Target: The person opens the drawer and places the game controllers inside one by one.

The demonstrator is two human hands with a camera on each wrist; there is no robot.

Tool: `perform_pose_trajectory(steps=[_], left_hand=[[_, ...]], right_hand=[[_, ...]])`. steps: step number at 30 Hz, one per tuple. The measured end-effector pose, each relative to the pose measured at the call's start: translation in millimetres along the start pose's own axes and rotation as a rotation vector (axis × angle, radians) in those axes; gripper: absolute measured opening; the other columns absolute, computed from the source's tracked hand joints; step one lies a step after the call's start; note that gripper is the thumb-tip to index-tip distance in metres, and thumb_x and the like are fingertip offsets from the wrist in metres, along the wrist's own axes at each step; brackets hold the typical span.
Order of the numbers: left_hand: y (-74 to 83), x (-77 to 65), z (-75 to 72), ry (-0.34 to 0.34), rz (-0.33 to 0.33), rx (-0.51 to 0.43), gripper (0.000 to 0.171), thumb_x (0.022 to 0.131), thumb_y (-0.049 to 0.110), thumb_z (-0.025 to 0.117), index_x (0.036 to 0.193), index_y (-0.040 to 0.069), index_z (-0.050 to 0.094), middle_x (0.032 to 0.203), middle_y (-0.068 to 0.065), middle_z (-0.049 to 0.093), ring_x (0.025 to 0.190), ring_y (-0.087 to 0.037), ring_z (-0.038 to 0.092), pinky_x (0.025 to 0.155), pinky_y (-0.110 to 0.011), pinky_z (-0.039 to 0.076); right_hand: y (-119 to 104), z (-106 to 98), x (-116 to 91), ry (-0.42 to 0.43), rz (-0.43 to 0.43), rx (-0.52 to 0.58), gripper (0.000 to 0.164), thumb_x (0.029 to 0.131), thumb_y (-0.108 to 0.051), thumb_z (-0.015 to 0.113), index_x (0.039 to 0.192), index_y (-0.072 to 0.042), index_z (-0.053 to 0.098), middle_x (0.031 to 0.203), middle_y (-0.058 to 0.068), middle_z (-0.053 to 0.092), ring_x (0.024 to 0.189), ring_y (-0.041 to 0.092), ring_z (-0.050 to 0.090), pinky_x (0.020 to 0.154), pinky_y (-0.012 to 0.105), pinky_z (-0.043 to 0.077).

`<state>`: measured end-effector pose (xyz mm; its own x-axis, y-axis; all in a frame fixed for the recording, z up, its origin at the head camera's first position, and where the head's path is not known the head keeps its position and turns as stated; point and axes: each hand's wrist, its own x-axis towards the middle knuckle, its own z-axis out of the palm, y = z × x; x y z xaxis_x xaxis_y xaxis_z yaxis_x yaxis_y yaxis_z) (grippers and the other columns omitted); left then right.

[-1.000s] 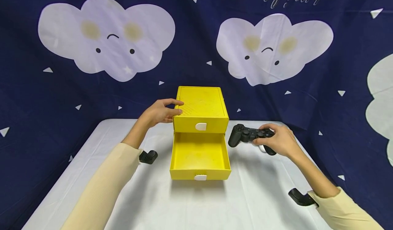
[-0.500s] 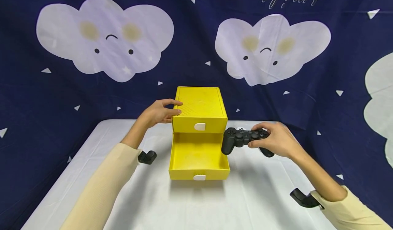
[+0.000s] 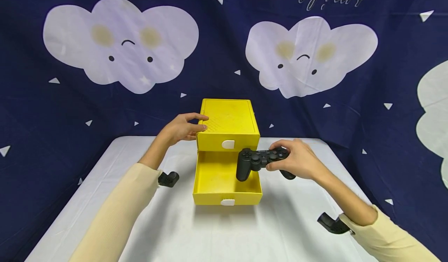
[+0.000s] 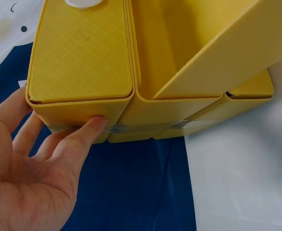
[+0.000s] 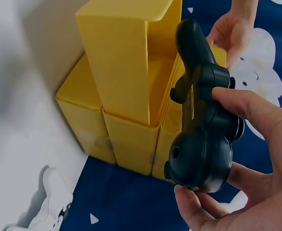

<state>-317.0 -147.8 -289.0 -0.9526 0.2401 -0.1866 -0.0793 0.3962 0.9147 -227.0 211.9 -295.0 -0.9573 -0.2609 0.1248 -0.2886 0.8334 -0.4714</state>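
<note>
A yellow drawer cabinet [image 3: 229,116] stands at mid-table, its middle drawer [image 3: 210,199] pulled out with a bare floor showing. My left hand [image 3: 180,129] rests against the cabinet's upper left side, fingers extended; in the left wrist view the thumb [image 4: 85,135] touches the side wall. A black game controller [image 3: 257,160] is held by its right part between the thumb and fingers of my right hand [image 3: 297,161]. Its free grip overlaps the right half of the drawer in the head view. The right wrist view shows the controller's back edge close up.
A white controller [image 5: 49,204] lies on the table to the cabinet's right. White cloth [image 3: 231,234] covers the table. Behind hangs a dark blue curtain [image 3: 224,40] with clouds. Black camera mounts [image 3: 168,179] sit at both wrists.
My right hand has carried the black controller leftward, from beside the cabinet to over the right part of the drawer. The left hand and the cabinet have stayed put.
</note>
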Motion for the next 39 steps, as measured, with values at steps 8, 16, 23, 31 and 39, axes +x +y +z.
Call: perform_pose_trajectory(steps=[8, 16, 23, 31, 39], left_hand=[[0.1, 0.4, 0.2, 0.007, 0.002, 0.022, 0.048, 0.098, 0.024, 0.070, 0.144, 0.025, 0.058, 0.148, -0.007, 0.053, 0.122, -0.030, 0.061, 0.103, -0.044, 0.055], [1.4, 0.1, 0.5, 0.020, -0.003, 0.023, 0.047, 0.098, 0.023, 0.070, 0.144, 0.025, 0.059, 0.147, -0.007, 0.054, 0.121, -0.030, 0.062, 0.102, -0.043, 0.056], [0.6, -0.4, 0.9, 0.016, -0.003, 0.016, 0.048, 0.098, 0.023, 0.070, 0.144, 0.025, 0.058, 0.149, -0.006, 0.052, 0.122, -0.030, 0.060, 0.103, -0.044, 0.055], [-1.1, 0.0, -0.1, 0.009, 0.001, 0.009, 0.049, 0.098, 0.024, 0.070, 0.145, 0.025, 0.057, 0.152, -0.005, 0.050, 0.126, -0.030, 0.060, 0.104, -0.045, 0.054], [-1.4, 0.2, -0.4, 0.001, 0.003, -0.015, 0.049, 0.097, 0.023, 0.071, 0.144, 0.024, 0.058, 0.152, -0.006, 0.050, 0.125, -0.030, 0.061, 0.104, -0.045, 0.054]], right_hand=[[-9.2, 14.7, 10.6, -0.011, -0.036, 0.035, 0.041, 0.067, -0.040, 0.090, 0.102, -0.027, 0.074, 0.087, -0.005, 0.072, 0.088, 0.022, 0.057, 0.070, 0.034, 0.043], [-17.9, 26.7, 13.0, -0.041, 0.001, 0.047, 0.048, 0.068, -0.046, 0.089, 0.109, -0.027, 0.073, 0.102, 0.004, 0.066, 0.104, 0.028, 0.049, 0.075, 0.037, 0.041], [-23.4, 37.8, 15.7, -0.048, -0.014, 0.077, 0.052, 0.067, -0.045, 0.089, 0.111, -0.024, 0.073, 0.101, 0.005, 0.065, 0.102, 0.027, 0.048, 0.074, 0.036, 0.040], [-33.4, 51.1, 20.8, -0.042, -0.025, 0.110, 0.051, 0.067, -0.042, 0.090, 0.111, -0.023, 0.073, 0.101, 0.007, 0.063, 0.099, 0.026, 0.048, 0.073, 0.035, 0.041], [-39.3, 66.8, 28.7, -0.009, -0.107, 0.135, 0.047, 0.066, -0.037, 0.091, 0.107, -0.020, 0.075, 0.096, 0.002, 0.070, 0.093, 0.023, 0.051, 0.076, 0.033, 0.041]])
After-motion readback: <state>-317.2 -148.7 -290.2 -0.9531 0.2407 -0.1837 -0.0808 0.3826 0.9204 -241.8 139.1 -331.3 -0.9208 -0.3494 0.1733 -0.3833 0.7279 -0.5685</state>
